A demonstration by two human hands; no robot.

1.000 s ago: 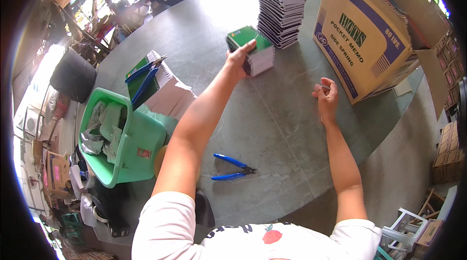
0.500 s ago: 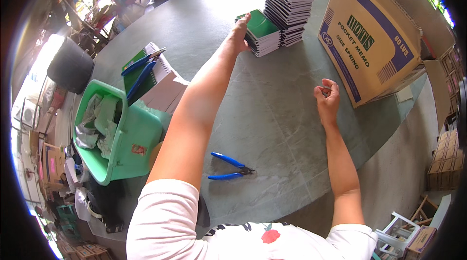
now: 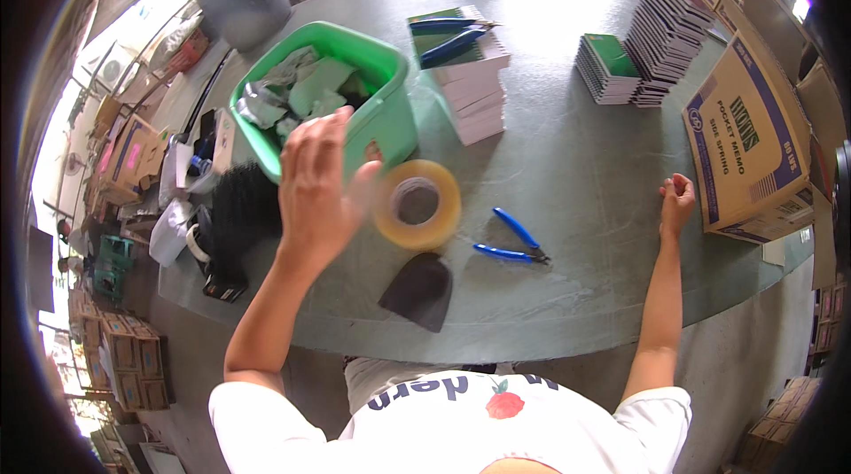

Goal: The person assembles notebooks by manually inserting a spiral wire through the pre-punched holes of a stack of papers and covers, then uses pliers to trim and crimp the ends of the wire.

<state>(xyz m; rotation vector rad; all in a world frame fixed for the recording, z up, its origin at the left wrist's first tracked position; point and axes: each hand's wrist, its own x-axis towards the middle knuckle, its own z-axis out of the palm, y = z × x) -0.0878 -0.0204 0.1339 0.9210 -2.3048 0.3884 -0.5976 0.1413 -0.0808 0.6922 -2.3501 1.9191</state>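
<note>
My left hand (image 3: 317, 186) is raised in front of the green plastic bin (image 3: 401, 115), its fingers stretched out and holding nothing. Crumpled plastic and paper fill the bin. My right hand (image 3: 677, 199) rests low over the table beside the cardboard carton (image 3: 758, 155), fingers curled; whatever they hold, if anything, is too small to name. A roll of clear tape (image 3: 448, 204) lies just right of my left hand. Between the hands are blue-handled nippers (image 3: 512, 254), jaws toward the right. Nearer me lies a dark, rounded flat piece (image 3: 418, 295).
Two more blue-handled tools (image 3: 448, 47) lie on a stack of spiral notepads (image 3: 474, 111) behind the tape. At the far right stand a short green-covered notepad stack (image 3: 610, 75) and a taller notepad stack (image 3: 665, 44). A dark bucket (image 3: 244, 4) stands far left.
My left hand has left the green-covered notepad stack and come back left to the bin. The view has swung left, uncovering the tape roll and dark piece. My right hand stays curled beside the carton.
</note>
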